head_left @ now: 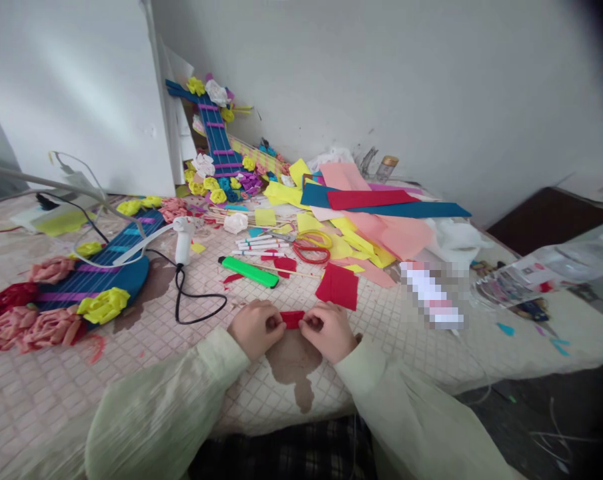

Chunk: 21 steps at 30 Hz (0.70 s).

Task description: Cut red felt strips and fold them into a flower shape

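Between my two hands, near the front of the table, is a small folded strip of red crepe paper point(292, 319). My left hand point(257, 327) pinches its left end between thumb and fingers. At the right end, my right hand point(330, 329) pinches it the same way. Just beyond my right hand lies a flat red paper piece point(337, 285). A green highlighter-shaped cutter or marker point(249, 272) rests past my left hand. Scissors with red and yellow handles point(312, 247) lie farther back, beside several white markers point(261, 245).
A white glue gun point(183, 241) with a black cord stands at left, near a blue paper guitar point(94, 273) with paper flowers. Another flowered guitar point(220, 137) leans at the back. Coloured paper sheets point(396, 230) pile up behind; a plastic bottle point(546, 270) lies at right.
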Motion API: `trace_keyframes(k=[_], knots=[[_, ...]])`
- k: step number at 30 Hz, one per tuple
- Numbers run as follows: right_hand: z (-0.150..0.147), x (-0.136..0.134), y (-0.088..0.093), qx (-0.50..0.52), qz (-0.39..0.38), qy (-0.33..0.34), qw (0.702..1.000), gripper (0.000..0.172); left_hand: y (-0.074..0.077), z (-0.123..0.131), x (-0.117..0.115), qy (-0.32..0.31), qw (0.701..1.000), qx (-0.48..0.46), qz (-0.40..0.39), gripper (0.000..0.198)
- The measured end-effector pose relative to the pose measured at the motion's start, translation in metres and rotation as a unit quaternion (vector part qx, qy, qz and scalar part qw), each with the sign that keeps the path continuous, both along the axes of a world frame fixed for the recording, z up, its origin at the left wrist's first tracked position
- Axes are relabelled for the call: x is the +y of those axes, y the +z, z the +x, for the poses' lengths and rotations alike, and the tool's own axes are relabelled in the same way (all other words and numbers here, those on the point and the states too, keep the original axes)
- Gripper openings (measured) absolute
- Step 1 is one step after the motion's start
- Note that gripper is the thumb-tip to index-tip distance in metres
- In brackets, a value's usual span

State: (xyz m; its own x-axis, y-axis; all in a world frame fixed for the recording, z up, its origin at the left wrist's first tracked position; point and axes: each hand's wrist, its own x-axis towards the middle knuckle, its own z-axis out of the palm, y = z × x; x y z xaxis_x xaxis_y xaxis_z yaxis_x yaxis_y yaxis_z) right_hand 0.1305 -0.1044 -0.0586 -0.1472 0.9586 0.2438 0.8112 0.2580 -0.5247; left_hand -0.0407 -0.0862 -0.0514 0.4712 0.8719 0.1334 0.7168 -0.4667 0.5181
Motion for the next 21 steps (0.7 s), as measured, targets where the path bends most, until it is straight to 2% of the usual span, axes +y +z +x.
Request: trace_keyframes(k=[15, 21], knots=[[-0.0038, 0.0002, 0.0002, -0.017, -0.001, -0.020, 1.000, 0.015, -0.0014, 0.0018, 0.0006, 0.024, 1.000, 0.017, -0.010, 0.011], [-0.0007, -0.0079, -0.0030, -0.061, 0.083, -0.010, 0.995, 0.012, 0.0018, -0.0002, -0.0004, 0.031, 0.999, -0.010, -0.009, 0.007]])
